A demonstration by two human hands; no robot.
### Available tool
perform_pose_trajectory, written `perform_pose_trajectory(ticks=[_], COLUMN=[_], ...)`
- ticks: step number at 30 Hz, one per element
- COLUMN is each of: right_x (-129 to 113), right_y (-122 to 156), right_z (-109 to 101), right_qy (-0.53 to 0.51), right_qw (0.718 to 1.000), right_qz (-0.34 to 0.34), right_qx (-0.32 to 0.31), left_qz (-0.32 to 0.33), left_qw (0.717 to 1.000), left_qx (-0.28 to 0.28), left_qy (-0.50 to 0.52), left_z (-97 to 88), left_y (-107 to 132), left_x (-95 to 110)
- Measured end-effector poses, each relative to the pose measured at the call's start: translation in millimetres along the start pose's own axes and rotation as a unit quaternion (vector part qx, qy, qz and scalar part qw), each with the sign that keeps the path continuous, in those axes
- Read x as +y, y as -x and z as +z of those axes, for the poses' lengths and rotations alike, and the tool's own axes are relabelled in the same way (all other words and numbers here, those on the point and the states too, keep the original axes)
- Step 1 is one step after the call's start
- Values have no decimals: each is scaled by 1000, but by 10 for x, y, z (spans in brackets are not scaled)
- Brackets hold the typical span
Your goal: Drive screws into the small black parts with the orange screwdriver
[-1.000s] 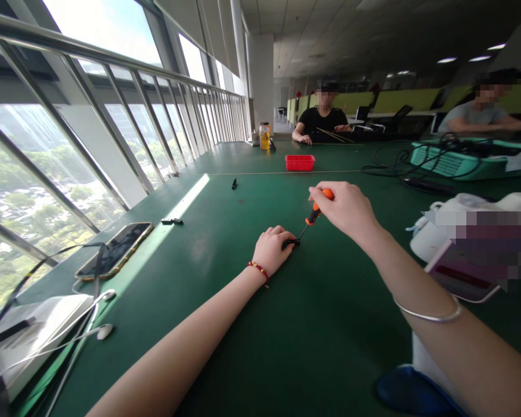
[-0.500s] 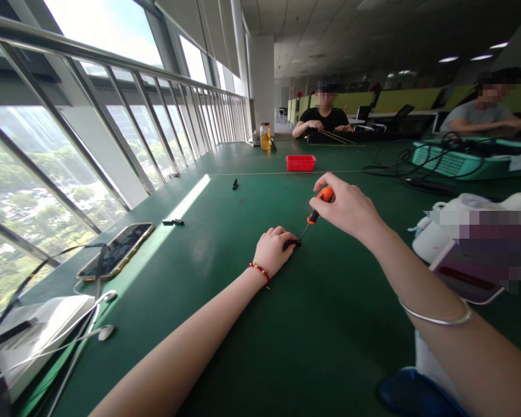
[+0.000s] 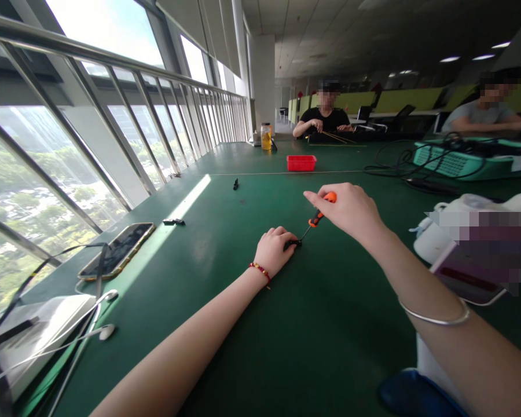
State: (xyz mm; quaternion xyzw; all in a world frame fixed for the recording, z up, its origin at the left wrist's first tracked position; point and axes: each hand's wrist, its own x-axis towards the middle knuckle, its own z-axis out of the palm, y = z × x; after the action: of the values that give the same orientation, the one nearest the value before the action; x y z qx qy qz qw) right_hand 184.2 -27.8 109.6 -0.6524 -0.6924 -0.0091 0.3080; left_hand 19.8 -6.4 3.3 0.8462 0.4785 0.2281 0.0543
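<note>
My left hand [image 3: 274,250] rests on the green table [image 3: 226,324], its fingers closed on a small black part [image 3: 293,243] that they partly cover. My right hand [image 3: 349,209] is raised beyond it to the right, wrapped round the handle of an orange and black screwdriver [image 3: 316,219]. The screwdriver leans, its shaft pointing down and left, with the tip at the right end of the black part. Whether the tip sits in a screw is too small to tell. Two more small black pieces, one nearer [image 3: 174,222] and one farther [image 3: 235,184], lie to the left.
At the left edge lie a phone [image 3: 118,250] and white earphones [image 3: 106,332]. A red bin [image 3: 301,163] and a yellow jar [image 3: 266,138] stand farther back. A turquoise basket [image 3: 443,159] with black cables is at right. Two people sit beyond the table.
My right hand has turned on the screwdriver handle, its thumb now stretched out to the left and the knuckles slightly lower. My left hand and the black part stay in place.
</note>
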Motion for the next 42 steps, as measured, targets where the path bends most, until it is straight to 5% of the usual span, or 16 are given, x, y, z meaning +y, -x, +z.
perform_pose_trajectory(ticks=[11,21,42], right_x=[-12,-7,12], right_y=[8,5,-8], right_z=[31,3,-9], right_qy=[-21,-20,-37], right_qw=[999,1000,999], right_qz=[-2,3,1], right_qx=[23,14,-5], left_qz=[-15,-106,-111], left_qw=[1000,992,990], left_qx=[-2,15,0], left_qy=[26,66,91], left_z=[-4,8,-8], left_y=[-9,-23,-39], left_x=[-11,-72,-101])
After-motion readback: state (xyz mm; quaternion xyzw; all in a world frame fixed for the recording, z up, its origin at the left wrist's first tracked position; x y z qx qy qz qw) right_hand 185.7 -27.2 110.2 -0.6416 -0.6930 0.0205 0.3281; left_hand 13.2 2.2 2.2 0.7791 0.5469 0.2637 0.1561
